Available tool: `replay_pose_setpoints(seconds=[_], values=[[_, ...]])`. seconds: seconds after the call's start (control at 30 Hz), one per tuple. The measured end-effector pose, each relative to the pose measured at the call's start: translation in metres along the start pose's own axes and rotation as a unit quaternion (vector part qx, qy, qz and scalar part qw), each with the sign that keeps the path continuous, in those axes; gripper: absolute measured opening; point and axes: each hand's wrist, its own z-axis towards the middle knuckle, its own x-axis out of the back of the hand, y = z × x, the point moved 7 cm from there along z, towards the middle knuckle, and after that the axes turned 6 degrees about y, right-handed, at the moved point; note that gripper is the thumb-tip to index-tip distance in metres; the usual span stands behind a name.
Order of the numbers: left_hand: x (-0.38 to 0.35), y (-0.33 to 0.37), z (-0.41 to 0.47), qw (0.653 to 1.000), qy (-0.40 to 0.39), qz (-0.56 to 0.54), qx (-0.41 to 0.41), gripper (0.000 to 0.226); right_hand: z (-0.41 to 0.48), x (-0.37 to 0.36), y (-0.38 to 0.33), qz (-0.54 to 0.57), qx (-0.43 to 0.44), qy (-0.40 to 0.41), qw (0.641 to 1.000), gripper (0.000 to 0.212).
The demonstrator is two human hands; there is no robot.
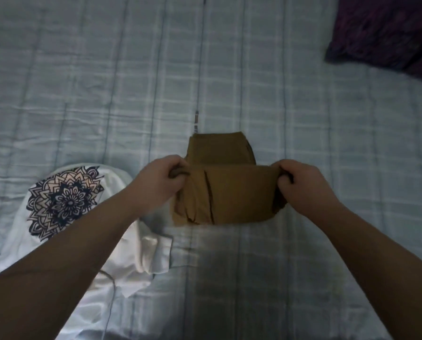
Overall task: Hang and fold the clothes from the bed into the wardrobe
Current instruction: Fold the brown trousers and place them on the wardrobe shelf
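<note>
— Where's the mustard-brown folded cloth garment (229,195)?

— On the bed, in the middle of the view, lying on the pale blue checked quilted bedspread (327,133). A narrower layer shows on the far side, and a wider layer is folded over toward the person.

— And the grip?

— The left hand (159,179) pinches the left end of the fold line, fingers curled over bunched cloth. The right hand (303,185) pinches the right end the same way. The edge between them runs straight and taut.

— What lies around its edges?

— The near edge rests on the bedspread. On the left, a white T-shirt with a dark mandala print (62,200) lies crumpled close by; the left forearm crosses it, so I cannot tell if the two garments touch.

— Room to move?

— Bedspread stretches beyond the far edge and out to the right, up to a dark purple pillow (389,33) in the far right corner, well apart.
</note>
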Motion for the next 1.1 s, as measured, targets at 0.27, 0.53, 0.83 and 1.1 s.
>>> replay_pose_setpoints(seconds=[0.27,0.53,0.83,1.1], values=[[-0.007,-0.061,0.098,0.973,0.153,-0.090,0.148,0.020,0.117,-0.041,0.021,0.032,-0.038,0.062,0.997,0.028],[-0.027,-0.021,0.063,0.946,0.259,0.157,-0.118,0.051,0.093,-0.036,0.043,0.157,-0.081,0.231,0.957,0.040],[-0.121,-0.053,0.054,0.935,0.095,0.309,-0.146,0.066,0.064,-0.144,0.017,-0.229,0.189,0.052,0.953,0.062],[-0.115,-0.048,0.050,0.935,0.105,0.294,-0.171,0.066,0.059,-0.134,0.019,-0.176,0.200,0.065,0.962,0.060]])
